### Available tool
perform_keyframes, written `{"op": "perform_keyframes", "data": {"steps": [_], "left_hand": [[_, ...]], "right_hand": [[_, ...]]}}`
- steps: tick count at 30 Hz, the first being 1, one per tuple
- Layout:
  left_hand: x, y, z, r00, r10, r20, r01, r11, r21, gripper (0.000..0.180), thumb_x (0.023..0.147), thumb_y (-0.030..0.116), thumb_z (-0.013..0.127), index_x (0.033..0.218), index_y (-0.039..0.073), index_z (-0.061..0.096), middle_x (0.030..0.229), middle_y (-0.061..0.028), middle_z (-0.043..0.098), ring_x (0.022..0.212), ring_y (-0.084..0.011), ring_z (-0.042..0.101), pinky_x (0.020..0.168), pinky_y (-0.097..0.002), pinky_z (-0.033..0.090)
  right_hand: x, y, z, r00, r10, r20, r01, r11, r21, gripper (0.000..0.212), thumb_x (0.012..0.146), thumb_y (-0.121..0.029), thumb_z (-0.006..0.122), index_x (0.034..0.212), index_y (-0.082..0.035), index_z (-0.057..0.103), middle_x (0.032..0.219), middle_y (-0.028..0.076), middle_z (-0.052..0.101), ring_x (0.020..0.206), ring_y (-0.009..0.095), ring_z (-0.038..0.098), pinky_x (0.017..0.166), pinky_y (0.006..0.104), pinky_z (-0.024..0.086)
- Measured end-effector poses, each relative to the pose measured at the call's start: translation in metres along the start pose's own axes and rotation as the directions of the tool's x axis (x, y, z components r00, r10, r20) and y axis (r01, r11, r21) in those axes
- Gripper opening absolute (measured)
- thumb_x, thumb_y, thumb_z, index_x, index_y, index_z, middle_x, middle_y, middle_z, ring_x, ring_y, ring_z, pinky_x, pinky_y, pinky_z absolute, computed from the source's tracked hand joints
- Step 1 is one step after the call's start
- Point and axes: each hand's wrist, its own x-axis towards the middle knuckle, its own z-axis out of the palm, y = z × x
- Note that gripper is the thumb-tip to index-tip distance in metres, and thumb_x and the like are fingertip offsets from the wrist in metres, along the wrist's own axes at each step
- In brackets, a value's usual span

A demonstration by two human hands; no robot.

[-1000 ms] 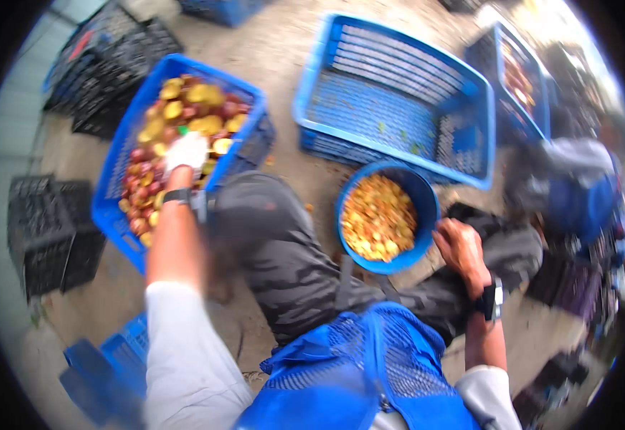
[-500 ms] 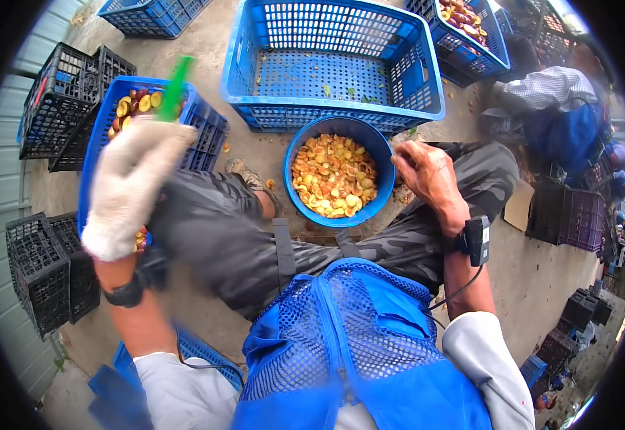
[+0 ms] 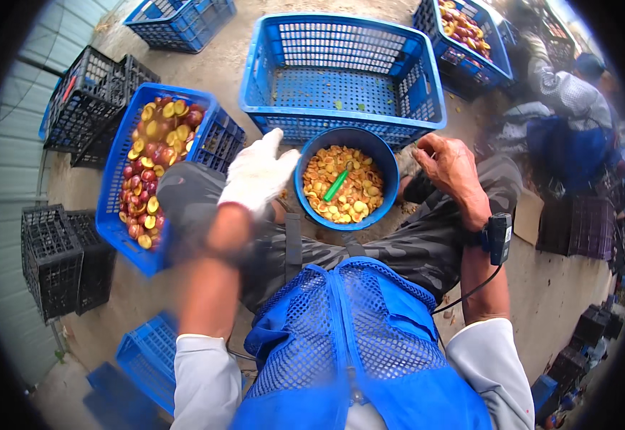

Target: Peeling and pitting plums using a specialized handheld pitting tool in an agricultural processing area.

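My left hand [image 3: 258, 172], in a white work glove, is at the left rim of a round blue bucket [image 3: 391, 204]. Its fingers are spread and hold nothing. Yellow-orange fruit pieces [image 3: 319, 168] fill the bucket partway. On top of them lies a small green-handled tool [image 3: 336, 185] with a short tip. Just right of the bucket hovers my bare right hand [image 3: 448, 168], its fingers curled together; whatever may be between them is hidden. To the left, a blue crate [image 3: 111, 193] holds halved red-skinned fruit with yellow flesh [image 3: 151, 172], resembling plums.
A large blue crate [image 3: 344, 118] stands right behind the bucket. Black crates [image 3: 50, 261] line the left wall. At the far right, another fruit-filled crate [image 3: 470, 68] stands near a person [image 3: 570, 107] at work. A blue crate [image 3: 147, 355] sits behind my left elbow.
My left hand has moved from the left crate rightward to the bucket and let go of the green-handled tool, now lying on the fruit pieces. My right hand has shifted slightly off the rim.
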Motion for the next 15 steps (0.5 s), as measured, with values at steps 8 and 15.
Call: {"op": "perform_keyframes", "data": {"steps": [8,15], "left_hand": [[0.033,-0.009,0.105,0.893,-0.321,0.314,0.400,0.886,-0.232,0.045,0.079,0.031,0.058,0.111,0.000,0.060,0.104,-0.0254,0.064,0.098,-0.0375,0.063,0.086,-0.0456,0.049],[0.031,-0.021,0.149,0.891,-0.391,0.231,0.447,0.844,-0.295,0.023,0.074,0.015,0.062,0.092,0.004,0.072,0.094,-0.0228,0.067,0.091,-0.0356,0.066,0.074,-0.0443,0.053]], "right_hand": [[0.031,0.130,0.126,0.870,0.125,0.478,-0.172,0.984,0.055,0.040,0.075,-0.032,0.061,0.096,0.002,0.064,0.072,0.018,0.066,0.067,0.035,0.065,0.060,0.0377,0.051],[0.000,0.171,0.129,0.740,-0.217,0.637,-0.146,0.872,0.468,0.024,0.086,-0.001,0.050,0.109,-0.004,0.057,0.105,0.021,0.053,0.093,0.033,0.056,0.071,0.0367,0.051]]}}
